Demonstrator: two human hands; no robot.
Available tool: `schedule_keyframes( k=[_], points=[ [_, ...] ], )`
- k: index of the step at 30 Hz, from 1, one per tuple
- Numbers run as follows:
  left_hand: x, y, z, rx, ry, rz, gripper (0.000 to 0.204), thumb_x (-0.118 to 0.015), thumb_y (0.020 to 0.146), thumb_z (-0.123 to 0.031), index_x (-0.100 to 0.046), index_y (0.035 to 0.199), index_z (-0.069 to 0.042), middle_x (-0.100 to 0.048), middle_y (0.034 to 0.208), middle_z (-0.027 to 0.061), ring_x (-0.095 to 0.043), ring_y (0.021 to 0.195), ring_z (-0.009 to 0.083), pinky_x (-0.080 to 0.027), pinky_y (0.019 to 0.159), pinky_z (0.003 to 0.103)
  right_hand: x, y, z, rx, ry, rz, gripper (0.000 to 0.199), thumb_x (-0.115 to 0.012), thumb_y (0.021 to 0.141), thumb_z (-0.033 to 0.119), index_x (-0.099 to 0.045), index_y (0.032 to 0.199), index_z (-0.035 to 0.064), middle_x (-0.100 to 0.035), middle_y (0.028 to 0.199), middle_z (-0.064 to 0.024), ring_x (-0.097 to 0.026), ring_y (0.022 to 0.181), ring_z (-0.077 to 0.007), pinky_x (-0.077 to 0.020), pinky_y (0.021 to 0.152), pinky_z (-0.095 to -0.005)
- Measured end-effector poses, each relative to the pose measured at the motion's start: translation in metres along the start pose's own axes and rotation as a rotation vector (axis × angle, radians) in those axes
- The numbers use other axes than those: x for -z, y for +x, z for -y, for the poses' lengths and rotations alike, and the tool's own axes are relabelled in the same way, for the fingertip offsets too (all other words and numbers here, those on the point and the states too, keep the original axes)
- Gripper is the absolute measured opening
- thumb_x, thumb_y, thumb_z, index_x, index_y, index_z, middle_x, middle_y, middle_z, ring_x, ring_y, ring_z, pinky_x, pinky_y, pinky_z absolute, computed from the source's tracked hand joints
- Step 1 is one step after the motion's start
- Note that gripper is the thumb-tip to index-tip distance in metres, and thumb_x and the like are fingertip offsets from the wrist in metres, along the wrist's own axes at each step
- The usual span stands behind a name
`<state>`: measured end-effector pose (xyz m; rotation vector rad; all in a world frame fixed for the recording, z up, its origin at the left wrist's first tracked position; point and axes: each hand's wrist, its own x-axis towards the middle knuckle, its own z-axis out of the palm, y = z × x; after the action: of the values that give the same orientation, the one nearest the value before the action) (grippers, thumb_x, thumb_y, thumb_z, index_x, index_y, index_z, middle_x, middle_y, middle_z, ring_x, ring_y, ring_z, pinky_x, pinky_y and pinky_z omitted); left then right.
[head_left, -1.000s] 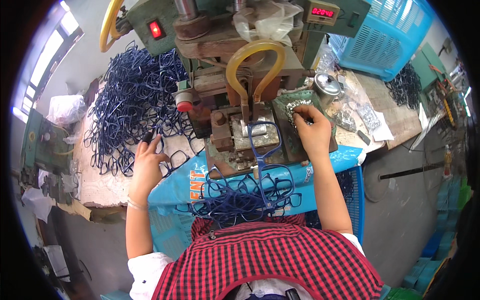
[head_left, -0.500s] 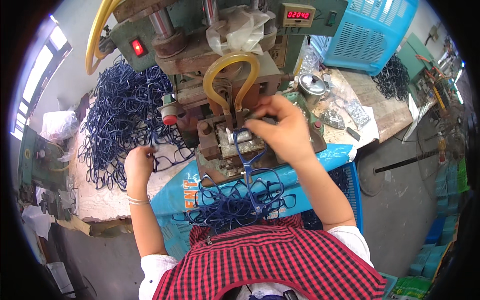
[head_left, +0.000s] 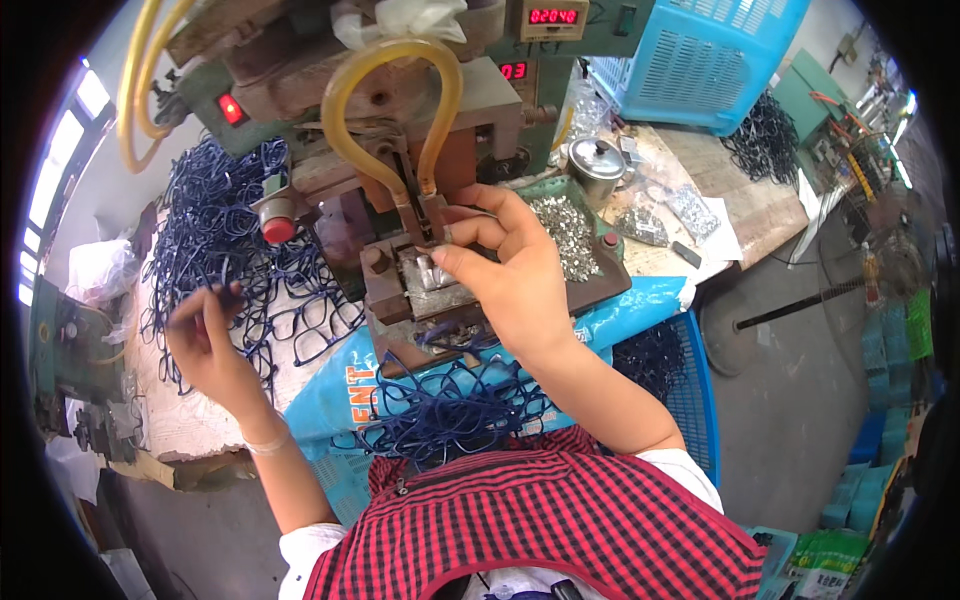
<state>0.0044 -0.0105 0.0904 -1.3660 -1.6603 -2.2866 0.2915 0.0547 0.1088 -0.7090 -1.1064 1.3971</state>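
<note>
Pinching a small metal piece at the press fixture (head_left: 430, 285), the right hand (head_left: 510, 270) hovers with fingers loosely curled near the bench's front edge. Off toward the bench's left edge, the left hand (head_left: 205, 335) grips a dark blue eyeglass frame (head_left: 232, 298) above the heap of frames (head_left: 215, 225).

Two small screens with red digits sit on the machine: one (head_left: 552, 16) up top, one (head_left: 514, 71) just below it. A blue printed bag (head_left: 345, 385) with orange lettering drapes the bench front. Green packages (head_left: 820, 565) lie on the floor, lower right.
</note>
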Motion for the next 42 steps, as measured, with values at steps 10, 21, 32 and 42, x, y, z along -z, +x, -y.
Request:
schedule_keyframes(
  k=[10, 21, 32, 42],
  points=[
    [-0.09, -0.063, -0.071, -1.035, 0.05, 0.803, 0.021, -0.076, 0.07, -0.01, -0.064, 0.087, -0.012, -0.071, 0.109, 0.0056, -0.065, 0.078, 0.0182, -0.061, 0.07, 0.033, 0.119, 0.01, -0.032, 0.357, -1.579, -0.166, 0.025, -0.074, 0.08, 0.012, -0.074, 0.104, 0.0051, -0.067, 0.122, -0.0235, -0.056, 0.128, -0.0428, -0.0458, 0.107, -0.0485],
    [-0.085, -0.07, -0.067, -0.874, 0.011, 0.887, 0.026, -0.083, 0.075, -0.009, -0.067, 0.095, -0.009, -0.075, 0.108, 0.0075, -0.074, 0.092, 0.0275, -0.063, 0.076, 0.036, 0.139, 0.018, -0.059, 0.476, -1.4, -0.254, 0.009, -0.074, 0.079, 0.008, -0.073, 0.088, 0.0063, -0.071, 0.114, -0.0162, -0.064, 0.114, -0.0391, -0.0505, 0.096, -0.0491],
    [0.049, -0.032, -0.034, -0.099, 0.559, 0.259, 0.021, -0.068, 0.088, 0.007, -0.069, 0.108, 0.001, -0.073, 0.109, 0.0121, -0.069, 0.103, 0.0237, -0.052, 0.093, 0.034, 0.149, 0.008, -0.069, 0.107, -0.218, -0.472, 0.015, -0.07, 0.097, 0.007, -0.07, 0.111, -0.0003, -0.071, 0.097, -0.0036, -0.064, 0.09, -0.0115, -0.0492, 0.084, -0.0253],
    [0.028, -0.071, 0.083, 0.064, 0.855, 0.856, 0.026, -0.068, 0.075, 0.003, -0.074, 0.095, -0.012, -0.058, 0.092, 0.0133, -0.062, 0.093, 0.0359, -0.053, 0.081, 0.044, 0.127, 0.007, -0.05, 0.056, -0.496, -0.357, 0.017, -0.074, 0.091, 0.003, -0.074, 0.108, -0.0013, -0.074, 0.1, -0.0043, -0.066, 0.091, -0.0103, -0.0511, 0.083, -0.0235]
  ],
)
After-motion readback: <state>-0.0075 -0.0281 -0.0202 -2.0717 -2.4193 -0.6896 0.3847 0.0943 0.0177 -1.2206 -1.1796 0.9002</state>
